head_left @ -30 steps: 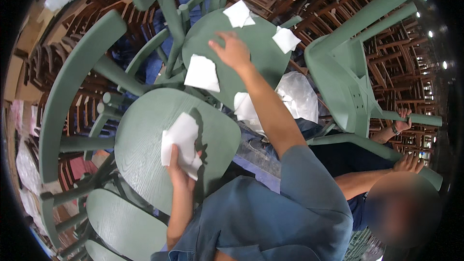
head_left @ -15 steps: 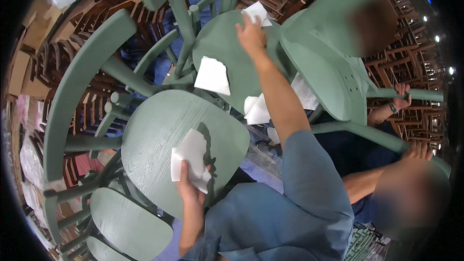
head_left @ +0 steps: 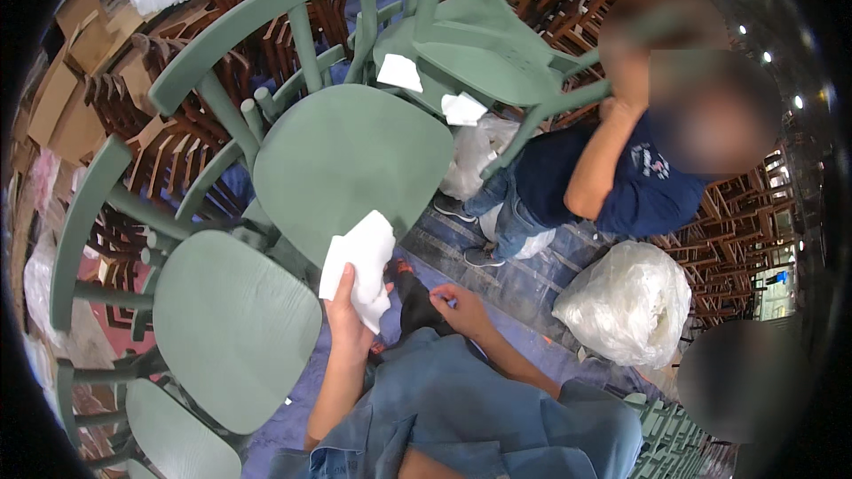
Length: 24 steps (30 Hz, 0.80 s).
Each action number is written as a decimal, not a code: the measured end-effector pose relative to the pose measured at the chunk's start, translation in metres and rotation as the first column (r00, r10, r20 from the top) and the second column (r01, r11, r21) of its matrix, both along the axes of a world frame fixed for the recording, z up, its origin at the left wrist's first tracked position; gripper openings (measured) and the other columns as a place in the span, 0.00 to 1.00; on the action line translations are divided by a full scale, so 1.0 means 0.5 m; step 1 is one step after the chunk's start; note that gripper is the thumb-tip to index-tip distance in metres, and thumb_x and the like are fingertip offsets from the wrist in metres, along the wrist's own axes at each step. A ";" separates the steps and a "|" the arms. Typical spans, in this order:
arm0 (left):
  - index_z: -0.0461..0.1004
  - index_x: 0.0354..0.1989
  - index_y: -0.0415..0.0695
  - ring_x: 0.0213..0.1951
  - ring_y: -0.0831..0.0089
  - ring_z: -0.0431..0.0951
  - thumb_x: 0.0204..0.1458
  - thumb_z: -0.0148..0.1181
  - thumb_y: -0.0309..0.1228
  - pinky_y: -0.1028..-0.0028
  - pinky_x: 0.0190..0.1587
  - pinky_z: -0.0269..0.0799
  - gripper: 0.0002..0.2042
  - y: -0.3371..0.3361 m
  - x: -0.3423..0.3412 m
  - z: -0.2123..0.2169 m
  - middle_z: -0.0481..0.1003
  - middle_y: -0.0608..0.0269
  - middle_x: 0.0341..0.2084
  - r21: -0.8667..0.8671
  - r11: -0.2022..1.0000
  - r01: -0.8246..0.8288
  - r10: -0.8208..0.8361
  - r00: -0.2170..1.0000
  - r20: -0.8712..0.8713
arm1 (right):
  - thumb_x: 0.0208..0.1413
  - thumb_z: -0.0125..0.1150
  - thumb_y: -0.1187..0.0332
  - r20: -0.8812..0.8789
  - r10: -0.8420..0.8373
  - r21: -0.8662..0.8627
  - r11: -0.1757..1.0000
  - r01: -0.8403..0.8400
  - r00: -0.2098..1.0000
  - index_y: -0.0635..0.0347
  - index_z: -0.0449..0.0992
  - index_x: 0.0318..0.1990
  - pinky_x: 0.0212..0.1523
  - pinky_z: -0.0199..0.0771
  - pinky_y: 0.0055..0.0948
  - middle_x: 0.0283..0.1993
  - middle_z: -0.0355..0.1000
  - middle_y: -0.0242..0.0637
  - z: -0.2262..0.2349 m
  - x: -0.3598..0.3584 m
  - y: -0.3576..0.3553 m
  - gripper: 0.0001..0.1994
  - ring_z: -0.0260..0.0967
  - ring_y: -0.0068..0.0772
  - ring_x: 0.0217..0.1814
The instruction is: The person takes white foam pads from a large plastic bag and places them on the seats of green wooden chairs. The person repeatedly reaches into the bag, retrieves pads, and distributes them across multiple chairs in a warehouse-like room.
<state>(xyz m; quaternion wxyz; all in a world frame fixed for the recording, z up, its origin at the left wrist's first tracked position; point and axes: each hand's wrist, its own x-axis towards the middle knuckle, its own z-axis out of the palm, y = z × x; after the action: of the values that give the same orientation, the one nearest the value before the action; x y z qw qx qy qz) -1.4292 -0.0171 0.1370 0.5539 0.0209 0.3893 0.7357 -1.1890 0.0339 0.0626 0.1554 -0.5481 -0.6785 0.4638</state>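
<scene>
My left hand (head_left: 344,310) grips a small stack of white foam sheets (head_left: 362,253) with ragged edges, held over the front of a green wooden chair (head_left: 346,160). Near my lap, my right hand (head_left: 463,310) is loosely curled with its fingers a little apart, and no object shows in it. Behind that chair, another green chair carries a white foam piece (head_left: 399,73) on its seat, and a second white piece (head_left: 463,109) sits at the seat's edge. A co-worker's raised hands hold an upturned green chair (head_left: 484,53) by its legs, its seat over the far chair's seat.
More green chairs (head_left: 235,319) line my left. Stacked brown chair frames (head_left: 177,160) and cardboard (head_left: 84,44) stand behind them. A co-worker (head_left: 612,168) stands ahead right, near a large clear plastic bag (head_left: 626,302) on the floor. Another person is at lower right.
My right hand has drawn back from the far seat, leaving foam there, to my lap. The co-worker's upturned chair has come over that seat. My left hand keeps its foam; the view has shifted.
</scene>
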 end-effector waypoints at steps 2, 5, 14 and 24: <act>0.65 0.69 0.41 0.50 0.56 0.85 0.67 0.61 0.41 0.55 0.42 0.88 0.27 -0.060 0.020 -0.001 0.78 0.48 0.56 -0.014 1.000 0.021 -0.020 0.999 0.025 | 0.62 0.68 0.59 0.147 -0.055 0.019 0.998 0.053 0.988 0.56 0.83 0.49 0.42 0.79 0.38 0.39 0.83 0.43 -0.059 0.066 -0.099 0.14 0.82 0.37 0.41; 0.64 0.70 0.42 0.49 0.55 0.85 0.68 0.60 0.41 0.54 0.41 0.88 0.27 -0.145 0.065 -0.009 0.78 0.48 0.56 -0.018 0.993 0.121 -0.120 0.992 0.023 | 0.61 0.68 0.55 0.194 -0.164 -0.051 0.983 0.177 0.967 0.53 0.84 0.49 0.41 0.80 0.41 0.37 0.83 0.43 -0.121 0.158 -0.193 0.15 0.82 0.42 0.39; 0.66 0.69 0.42 0.48 0.61 0.83 0.64 0.66 0.39 0.57 0.38 0.87 0.28 -0.348 0.123 -0.110 0.78 0.53 0.54 -0.099 0.987 0.125 -0.127 0.992 -0.010 | 0.59 0.69 0.52 0.211 -0.192 0.105 0.979 0.173 0.958 0.50 0.84 0.49 0.41 0.80 0.44 0.35 0.82 0.46 -0.178 0.282 -0.330 0.16 0.82 0.48 0.39; 0.70 0.63 0.46 0.40 0.57 0.83 0.60 0.68 0.38 0.57 0.27 0.81 0.25 -0.622 0.117 -0.480 0.79 0.54 0.47 -0.518 0.832 -0.197 -0.003 0.933 -0.360 | 0.60 0.68 0.51 0.146 -0.258 0.064 0.966 0.251 0.955 0.50 0.85 0.49 0.43 0.80 0.43 0.39 0.83 0.48 -0.243 0.411 -0.487 0.17 0.83 0.49 0.41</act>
<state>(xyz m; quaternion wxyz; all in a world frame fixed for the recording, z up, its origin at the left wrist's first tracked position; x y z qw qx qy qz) -1.3705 -0.3280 -0.1028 0.4207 -0.0290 0.6743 0.6062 -0.9834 -0.2097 -0.0589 0.1734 -0.6613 -0.6224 0.3810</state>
